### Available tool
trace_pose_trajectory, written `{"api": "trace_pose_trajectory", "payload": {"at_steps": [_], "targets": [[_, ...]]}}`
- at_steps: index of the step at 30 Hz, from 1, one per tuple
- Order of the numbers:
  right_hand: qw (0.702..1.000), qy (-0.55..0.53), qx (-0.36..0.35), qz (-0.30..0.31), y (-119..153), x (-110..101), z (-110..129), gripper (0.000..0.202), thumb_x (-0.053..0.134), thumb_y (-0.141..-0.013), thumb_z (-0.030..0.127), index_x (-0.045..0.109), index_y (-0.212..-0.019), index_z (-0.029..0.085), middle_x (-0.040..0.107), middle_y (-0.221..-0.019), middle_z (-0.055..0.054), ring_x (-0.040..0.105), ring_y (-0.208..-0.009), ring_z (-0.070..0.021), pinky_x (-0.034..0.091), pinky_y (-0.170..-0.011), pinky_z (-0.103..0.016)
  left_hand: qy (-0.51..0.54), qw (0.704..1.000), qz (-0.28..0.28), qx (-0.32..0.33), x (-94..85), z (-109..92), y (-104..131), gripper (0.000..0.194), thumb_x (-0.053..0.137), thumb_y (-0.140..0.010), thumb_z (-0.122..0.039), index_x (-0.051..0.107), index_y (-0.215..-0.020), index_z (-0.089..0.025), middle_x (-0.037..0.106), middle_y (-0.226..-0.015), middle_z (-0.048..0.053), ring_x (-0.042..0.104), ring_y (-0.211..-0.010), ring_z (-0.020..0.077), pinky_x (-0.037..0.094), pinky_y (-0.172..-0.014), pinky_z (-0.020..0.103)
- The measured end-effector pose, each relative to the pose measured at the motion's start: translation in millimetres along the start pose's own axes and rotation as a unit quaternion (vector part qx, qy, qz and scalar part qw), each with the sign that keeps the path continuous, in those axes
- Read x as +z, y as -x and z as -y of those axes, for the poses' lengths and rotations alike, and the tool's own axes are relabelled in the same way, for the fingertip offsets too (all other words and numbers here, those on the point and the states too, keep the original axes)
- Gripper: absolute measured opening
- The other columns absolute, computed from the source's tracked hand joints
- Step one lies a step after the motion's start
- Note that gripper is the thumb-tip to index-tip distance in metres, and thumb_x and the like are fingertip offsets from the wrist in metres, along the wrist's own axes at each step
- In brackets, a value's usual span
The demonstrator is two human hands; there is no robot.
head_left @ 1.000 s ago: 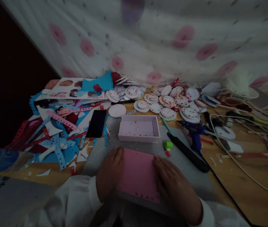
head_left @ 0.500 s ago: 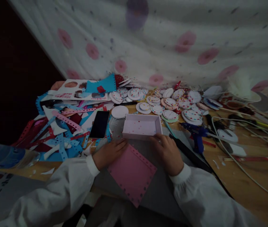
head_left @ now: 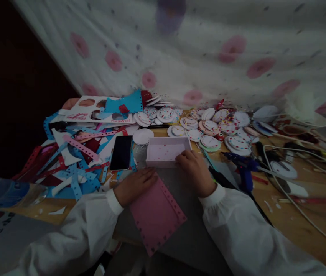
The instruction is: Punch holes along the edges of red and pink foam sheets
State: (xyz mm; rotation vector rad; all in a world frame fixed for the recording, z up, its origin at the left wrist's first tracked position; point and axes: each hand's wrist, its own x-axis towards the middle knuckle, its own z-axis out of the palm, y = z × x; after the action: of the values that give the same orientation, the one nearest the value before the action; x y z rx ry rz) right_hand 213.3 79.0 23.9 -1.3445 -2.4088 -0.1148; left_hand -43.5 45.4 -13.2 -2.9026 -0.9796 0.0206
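Observation:
A shallow white box (head_left: 167,152) with small pink dots inside stands upright on the grey work surface in front of me. My right hand (head_left: 196,170) grips its front right corner, the fingertips over the front wall and the thumb hidden. Below the box lies a pink sheet (head_left: 155,214) with dark dots along its edges, turned so that a corner points at me. My left hand (head_left: 137,186) rests flat on its upper left part, fingers stretched out and close to the box's front left corner.
Coloured paper scraps (head_left: 73,165) heap up at the left beside a phone (head_left: 121,152) and a plastic bottle (head_left: 10,191). Several decorated white discs (head_left: 209,142) cover the back. At the right lie a blue glue gun (head_left: 245,168) and a white cable (head_left: 278,199).
The box has shifted slightly left, with my right hand moving along. The pink sheet has turned a little, its near corner swinging left. My left hand stays almost in place.

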Motion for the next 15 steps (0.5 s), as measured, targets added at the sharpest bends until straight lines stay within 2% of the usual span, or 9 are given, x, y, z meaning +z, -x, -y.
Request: {"api": "trace_pose_trajectory", "payload": {"at_steps": [2, 4, 7, 9, 11, 13, 15], "targets": [[0.999, -0.014, 0.021, -0.024, 15.0, -16.3, -3.3, 0.021, 0.051, -0.089, 0.016, 0.06, -0.108, 0.013, 0.058, -0.108, -0.014, 0.054, -0.093, -0.0239, 0.044, -0.077, -0.035, 0.003, 1.0, 0.012, -0.003, -7.1, -1.0, 0.1, 0.046, 0.039, -0.087, 0.001, 0.045, -0.13, -0.014, 0.048, -0.141, 0.015, 0.047, -0.129, 0.023, 0.046, -0.1, 0.037], [0.994, -0.058, 0.05, -0.075, 43.0, -35.6, -9.5, 0.024, 0.048, -0.091, 0.019, 0.057, -0.112, 0.014, 0.058, -0.106, -0.014, 0.054, -0.097, -0.0253, 0.045, -0.083, -0.039, 0.009, 0.999, 0.009, -0.034, -17.7, -11.1, 4.7, 0.048, 0.038, -0.086, 0.001, 0.044, -0.132, -0.013, 0.045, -0.142, 0.017, 0.045, -0.131, 0.024, 0.046, -0.101, 0.039], [0.987, -0.042, 0.123, -0.097, 101.0, -55.8, -23.2, 0.022, 0.044, -0.093, 0.027, 0.058, -0.107, 0.016, 0.06, -0.098, -0.012, 0.057, -0.09, -0.025, 0.046, -0.079, -0.04, 0.021, 0.993, 0.0, -0.117, -34.9, -40.3, 14.1, 0.056, 0.035, -0.085, 0.0, 0.036, -0.139, -0.01, 0.038, -0.147, 0.018, 0.037, -0.136, 0.0242, 0.041, -0.105, 0.04], [0.981, -0.018, 0.173, -0.082, 138.9, -58.1, -32.8, 0.027, 0.042, -0.093, 0.035, 0.059, -0.104, 0.017, 0.06, -0.095, -0.012, 0.058, -0.084, -0.0257, 0.047, -0.074, -0.041, 0.05, 0.991, 0.001, -0.126, -42.2, -61.5, 15.5, 0.056, 0.037, -0.086, -0.006, 0.032, -0.141, -0.008, 0.036, -0.148, 0.019, 0.033, -0.138, 0.025, 0.037, -0.108, 0.041], [0.98, 0.004, 0.191, -0.058, 167.2, -52.7, -40.2, 0.031, 0.041, -0.093, 0.039, 0.059, -0.101, 0.015, 0.061, -0.09, -0.012, 0.057, -0.078, -0.0259, 0.047, -0.069, -0.041, 0.082, 0.989, 0.004, -0.124, -43.6, -77.2, 11.3, 0.055, 0.042, -0.088, -0.016, 0.033, -0.141, -0.008, 0.034, -0.149, 0.019, 0.031, -0.139, 0.027, 0.035, -0.109, 0.041], [0.979, 0.034, 0.197, -0.044, 182.2, -43.7, -44.5, 0.033, 0.042, -0.093, 0.041, 0.06, -0.1, 0.015, 0.062, -0.091, -0.013, 0.058, -0.08, -0.0273, 0.047, -0.071, -0.042, 0.105, 0.986, 0.011, -0.126, -40.1, -85.2, 4.6, 0.055, 0.047, -0.088, -0.024, 0.035, -0.14, -0.008, 0.035, -0.148, 0.02, 0.033, -0.138, 0.0288, 0.034, -0.109, 0.042], [0.976, 0.067, 0.201, -0.049, 185.6, -34.9, -46.7, 0.039, 0.04, -0.093, 0.045, 0.061, -0.102, 0.013, 0.063, -0.091, -0.014, 0.058, -0.081, -0.0287, 0.047, -0.073, -0.044, 0.114, 0.984, 0.033, -0.129, -34.8, -86.6, -0.2, 0.056, 0.05, -0.087, -0.028, 0.038, -0.139, -0.01, 0.039, -0.146, 0.019, 0.036, -0.136, 0.0295, 0.034, -0.108, 0.043]]}}
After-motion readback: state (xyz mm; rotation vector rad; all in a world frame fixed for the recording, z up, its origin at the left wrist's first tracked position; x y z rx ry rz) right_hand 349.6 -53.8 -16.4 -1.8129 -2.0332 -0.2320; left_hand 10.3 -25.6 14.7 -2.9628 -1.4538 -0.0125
